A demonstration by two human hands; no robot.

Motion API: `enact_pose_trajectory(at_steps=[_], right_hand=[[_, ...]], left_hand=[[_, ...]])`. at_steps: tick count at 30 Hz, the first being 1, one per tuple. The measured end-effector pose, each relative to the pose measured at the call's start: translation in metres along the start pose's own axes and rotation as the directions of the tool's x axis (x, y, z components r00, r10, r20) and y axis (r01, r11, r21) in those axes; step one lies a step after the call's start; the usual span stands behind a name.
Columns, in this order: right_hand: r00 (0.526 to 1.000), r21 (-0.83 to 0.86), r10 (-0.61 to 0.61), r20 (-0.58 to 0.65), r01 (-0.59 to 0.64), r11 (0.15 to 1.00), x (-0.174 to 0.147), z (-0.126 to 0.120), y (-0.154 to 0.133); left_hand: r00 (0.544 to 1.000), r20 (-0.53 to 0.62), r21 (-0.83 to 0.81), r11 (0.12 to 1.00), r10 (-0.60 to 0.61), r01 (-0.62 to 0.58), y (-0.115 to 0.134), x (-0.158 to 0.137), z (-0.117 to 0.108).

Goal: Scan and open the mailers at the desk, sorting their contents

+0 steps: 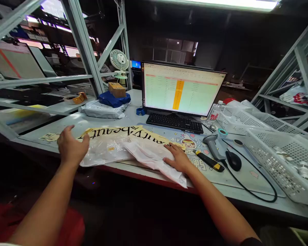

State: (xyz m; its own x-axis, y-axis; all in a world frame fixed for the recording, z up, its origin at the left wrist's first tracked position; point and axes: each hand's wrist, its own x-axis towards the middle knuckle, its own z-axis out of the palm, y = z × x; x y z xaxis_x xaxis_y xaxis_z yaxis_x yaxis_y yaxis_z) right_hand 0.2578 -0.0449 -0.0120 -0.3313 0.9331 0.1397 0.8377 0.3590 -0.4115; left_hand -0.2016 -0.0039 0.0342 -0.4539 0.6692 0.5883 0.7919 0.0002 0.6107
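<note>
Step in hand: the person is apparently arranging or smoothing loose packaging on the grey desk (52, 128).
Left hand: the left hand (73, 145) is hovering at the left end of the packaging, fingers and thumb spreading wide, seemingly holding nothing; whether the thumb is touching the sheet, I cannot tell.
Right hand: the right hand (178, 158) is resting on a crumpled, milky-white plastic bag (154, 155), fingers and thumb lying apart on its surface.
Packaging: the white bag is lying along the near edge, its near right corner lapping over; a clear, glossy plastic bag (105, 150) is lying to its left, and a pale-yellow sheet with black lettering (113, 132) is showing on their far side.
Next move: it is probably calling for the left fingers to be closing on an edge while the right hand is steadying the layers.
Right side: a black-and-yellow cutter knife (209, 161), a grey barcode scanner (213, 147) and a black mouse (233, 160) are crowding the space, with a white perforated plastic basket (256, 150) standing beyond.
Far side: a black keyboard (174, 122) is limiting room there.
Far left: a white plastic-wrapped parcel (102, 110) is lying near a blue tape roll (140, 111).
</note>
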Motion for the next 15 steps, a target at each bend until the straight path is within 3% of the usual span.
enact_pose_trajectory(at_steps=[1,2,3,4,6,7,8,10,12,13,15], right_hand=[[1.0,0.001,-0.004,-0.022,0.004,1.0,0.0,0.002,-0.001],[0.999,0.004,-0.003,-0.043,0.003,1.0,0.001,0.003,-0.001],[0.998,0.013,0.003,-0.065,-0.002,1.0,0.002,0.004,-0.002],[0.996,0.029,0.009,-0.086,-0.007,1.0,0.003,0.004,-0.003],[0.992,0.099,0.007,-0.124,0.005,0.995,0.004,0.003,-0.002],[0.99,0.158,0.008,-0.143,0.015,0.987,0.004,0.001,-0.001],[0.987,0.23,0.019,-0.162,0.019,0.973,0.003,-0.002,0.001],[0.974,0.383,0.08,-0.213,0.008,0.924,-0.005,-0.013,0.008],[0.946,0.495,0.156,-0.284,0.005,0.869,-0.02,-0.031,0.019],[0.926,0.532,0.182,-0.33,0.023,0.846,-0.029,-0.042,0.024],[0.88,0.556,0.205,-0.428,0.078,0.827,-0.047,-0.064,0.033]], left_hand=[[0.986,0.006,0.006,0.986,0.167,-0.167,0.014,-0.009,-0.002],[0.938,0.061,-0.036,0.94,0.34,-0.339,0.032,-0.021,-0.002],[0.861,0.158,-0.146,0.874,0.483,-0.463,0.053,-0.037,0.001],[0.737,0.308,-0.295,0.797,0.602,-0.528,0.074,-0.055,0.008],[0.463,0.494,-0.513,0.676,0.736,-0.528,0.115,-0.09,0.026],[0.369,0.514,-0.596,0.632,0.774,-0.495,0.132,-0.104,0.036],[0.333,0.518,-0.643,0.615,0.788,-0.456,0.146,-0.115,0.046],[0.317,0.576,-0.622,0.655,0.754,-0.429,0.164,-0.121,0.061],[0.347,0.658,-0.5,0.732,0.668,-0.462,0.172,-0.111,0.066],[0.384,0.672,-0.439,0.758,0.633,-0.482,0.175,-0.102,0.065],[0.513,0.6,-0.407,0.786,0.614,-0.465,0.184,-0.084,0.056]])
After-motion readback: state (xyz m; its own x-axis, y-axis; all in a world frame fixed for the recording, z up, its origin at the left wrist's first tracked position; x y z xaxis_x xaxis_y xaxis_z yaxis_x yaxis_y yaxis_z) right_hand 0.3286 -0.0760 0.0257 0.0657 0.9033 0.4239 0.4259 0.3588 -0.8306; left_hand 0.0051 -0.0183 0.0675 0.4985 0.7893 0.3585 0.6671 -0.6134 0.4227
